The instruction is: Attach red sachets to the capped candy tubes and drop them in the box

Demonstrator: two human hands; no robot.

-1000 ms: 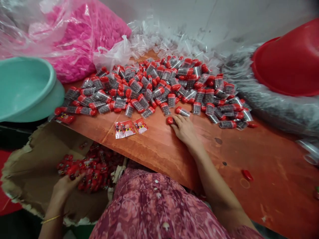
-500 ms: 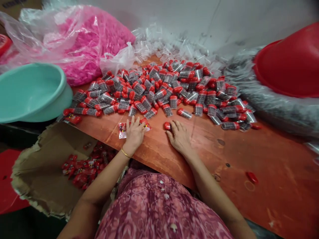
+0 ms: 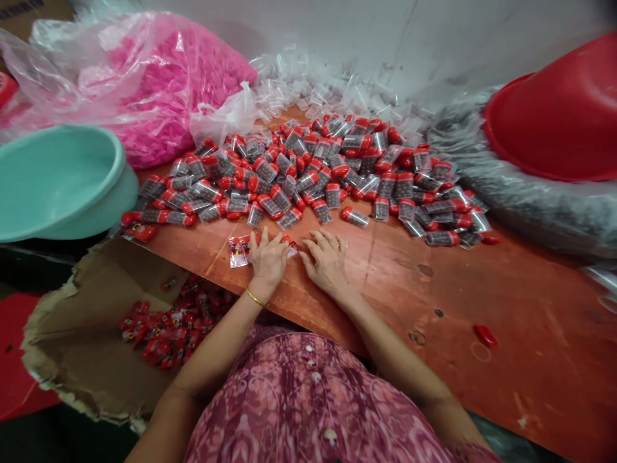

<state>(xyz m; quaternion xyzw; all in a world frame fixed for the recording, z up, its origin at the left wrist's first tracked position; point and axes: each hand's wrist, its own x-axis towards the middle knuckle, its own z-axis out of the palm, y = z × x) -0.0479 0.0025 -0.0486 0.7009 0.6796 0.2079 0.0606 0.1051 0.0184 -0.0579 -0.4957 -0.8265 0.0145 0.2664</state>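
Note:
My left hand (image 3: 268, 260) lies palm down with its fingers spread over red printed plastic wrappers (image 3: 237, 250) near the table's front edge. A bit of red shows just beyond its fingertips; whether it is wrapper or a small container I cannot tell. My right hand (image 3: 325, 262) rests close by on the right, fingers stretched forward and slightly apart, with no object visible in it. What lies under either palm is hidden. Beyond both hands spreads a heap of small clear containers with red caps (image 3: 289, 183) and dark contents. One such container (image 3: 355, 217) lies at the heap's near edge.
A turquoise basin (image 3: 118, 168) stands left, before a plastic bag of pink pieces (image 3: 193, 71). Clear empty tubes (image 3: 337, 90) are piled by the wall. Below the table, a torn cardboard box (image 3: 72, 341) holds red wrapped pieces. A red tub (image 3: 554, 122) sits on a plastic sack (image 3: 530, 212) at right.
My right hand has moved left, close to my left hand, and the red-capped piece at its fingers is out of sight. My left hand has shifted slightly right over the wrappers.

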